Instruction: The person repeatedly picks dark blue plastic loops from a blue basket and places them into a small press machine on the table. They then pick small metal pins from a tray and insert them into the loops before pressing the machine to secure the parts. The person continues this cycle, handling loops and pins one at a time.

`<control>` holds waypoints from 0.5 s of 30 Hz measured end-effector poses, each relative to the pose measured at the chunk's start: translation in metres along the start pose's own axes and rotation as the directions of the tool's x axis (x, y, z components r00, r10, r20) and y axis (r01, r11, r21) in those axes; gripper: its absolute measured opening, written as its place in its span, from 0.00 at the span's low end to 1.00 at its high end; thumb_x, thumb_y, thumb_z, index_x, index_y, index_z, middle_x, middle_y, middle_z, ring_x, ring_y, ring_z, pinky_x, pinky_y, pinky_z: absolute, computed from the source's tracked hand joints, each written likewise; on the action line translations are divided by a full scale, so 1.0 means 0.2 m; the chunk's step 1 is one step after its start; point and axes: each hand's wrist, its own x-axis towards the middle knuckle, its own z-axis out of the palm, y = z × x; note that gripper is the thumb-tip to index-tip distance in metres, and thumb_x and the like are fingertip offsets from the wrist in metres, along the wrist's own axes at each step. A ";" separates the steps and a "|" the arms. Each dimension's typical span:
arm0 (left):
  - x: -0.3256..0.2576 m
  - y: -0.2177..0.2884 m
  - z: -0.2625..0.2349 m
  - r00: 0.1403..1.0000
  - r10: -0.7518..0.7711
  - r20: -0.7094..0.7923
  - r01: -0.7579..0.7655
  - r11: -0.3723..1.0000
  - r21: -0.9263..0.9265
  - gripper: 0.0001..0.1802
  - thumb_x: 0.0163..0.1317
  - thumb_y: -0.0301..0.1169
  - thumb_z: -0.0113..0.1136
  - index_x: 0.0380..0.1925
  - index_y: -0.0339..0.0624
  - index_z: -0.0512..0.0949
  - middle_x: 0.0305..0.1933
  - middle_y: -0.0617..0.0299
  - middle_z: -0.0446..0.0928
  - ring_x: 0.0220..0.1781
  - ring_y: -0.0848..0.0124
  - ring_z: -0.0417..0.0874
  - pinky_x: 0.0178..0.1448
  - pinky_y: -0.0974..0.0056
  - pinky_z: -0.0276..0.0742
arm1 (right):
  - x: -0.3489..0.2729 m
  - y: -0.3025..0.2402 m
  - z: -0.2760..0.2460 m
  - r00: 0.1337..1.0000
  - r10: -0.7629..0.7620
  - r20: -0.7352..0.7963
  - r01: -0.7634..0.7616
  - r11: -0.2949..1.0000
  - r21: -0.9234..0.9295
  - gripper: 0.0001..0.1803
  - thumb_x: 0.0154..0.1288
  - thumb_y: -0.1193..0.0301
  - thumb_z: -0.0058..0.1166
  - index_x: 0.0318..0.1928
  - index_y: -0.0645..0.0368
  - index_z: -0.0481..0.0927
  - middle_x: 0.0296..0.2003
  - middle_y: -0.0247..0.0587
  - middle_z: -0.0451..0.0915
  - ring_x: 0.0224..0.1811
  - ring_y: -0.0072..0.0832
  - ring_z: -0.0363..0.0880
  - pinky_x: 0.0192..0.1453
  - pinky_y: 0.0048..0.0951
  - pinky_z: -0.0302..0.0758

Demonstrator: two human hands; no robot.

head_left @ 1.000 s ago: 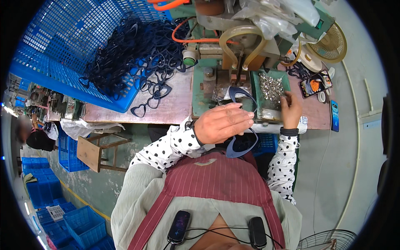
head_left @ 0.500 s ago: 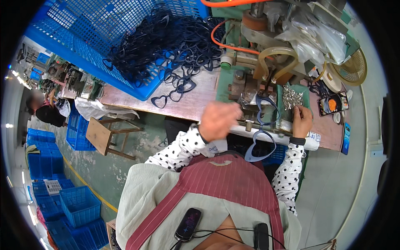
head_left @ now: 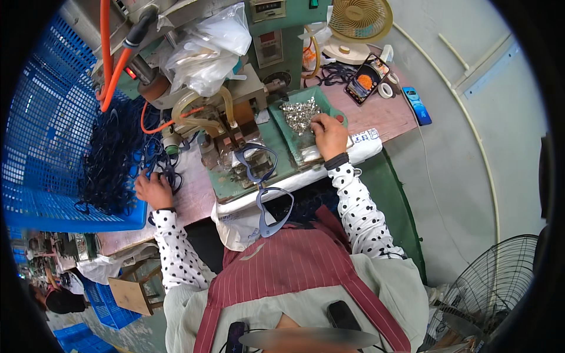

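Note:
My left hand (head_left: 154, 189) is at the blue basket's near edge, its fingers apart and touching dark blue glasses frames (head_left: 170, 176) that spill onto the table. My right hand (head_left: 331, 138) has its fingertips pinched together at the small shiny metal parts (head_left: 300, 115) in a green tray (head_left: 324, 102); whatever is between them is too small to make out. Between my hands, a blue glasses frame (head_left: 268, 189) sits at the machine's fixture (head_left: 235, 150), one rim on the fixture and the other hanging toward my apron.
The large blue basket (head_left: 44, 141) full of frames stands left. Orange hoses (head_left: 107, 65) and a plastic bag (head_left: 209, 50) hang by the machine. A lit phone (head_left: 368, 79), a blue device (head_left: 416, 106) and tape rolls lie right. A wire fan (head_left: 488, 288) stands at lower right.
My view has turned to the right. My left hand has moved left from near the machine to the frames by the basket. The right hand stays at the metal parts.

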 end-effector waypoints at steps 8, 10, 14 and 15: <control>0.02 0.35 -0.48 0.971 -0.229 -0.067 0.082 0.582 -0.809 0.06 0.69 0.27 0.55 0.35 0.36 0.78 0.34 0.55 0.80 0.32 0.63 0.81 0.36 0.66 0.74 | 0.06 -0.22 0.00 0.994 -0.072 0.079 0.060 0.987 0.146 0.08 0.55 0.76 0.62 0.37 0.56 0.86 0.35 0.42 0.84 0.34 0.38 0.81 0.37 0.32 0.76; 0.02 0.46 -0.61 0.951 0.027 -0.308 -0.268 0.569 -0.777 0.11 0.55 0.17 0.55 0.37 0.40 0.79 0.39 0.57 0.82 0.39 0.61 0.82 0.50 0.56 0.73 | 0.08 -0.35 -0.03 0.990 -0.066 0.124 0.027 0.956 0.292 0.10 0.55 0.78 0.59 0.38 0.56 0.86 0.35 0.41 0.84 0.31 0.30 0.81 0.35 0.26 0.75; 0.06 0.66 -0.82 0.775 0.387 -0.501 -0.632 0.431 -0.644 0.19 0.51 0.26 0.63 0.45 0.48 0.80 0.44 0.65 0.82 0.42 0.66 0.80 0.54 0.55 0.71 | 0.08 -0.62 -0.15 0.970 -0.051 0.239 -0.084 0.849 0.522 0.07 0.54 0.78 0.60 0.35 0.58 0.86 0.31 0.36 0.84 0.27 0.22 0.76 0.30 0.23 0.70; 0.05 0.70 -0.83 0.755 0.393 -0.526 -0.654 0.382 -0.653 0.20 0.51 0.29 0.65 0.47 0.48 0.80 0.45 0.65 0.82 0.42 0.67 0.81 0.54 0.56 0.72 | 0.06 -0.66 -0.16 0.953 -0.013 0.302 -0.170 0.805 0.569 0.10 0.53 0.78 0.61 0.38 0.59 0.85 0.30 0.33 0.83 0.24 0.15 0.70 0.28 0.20 0.67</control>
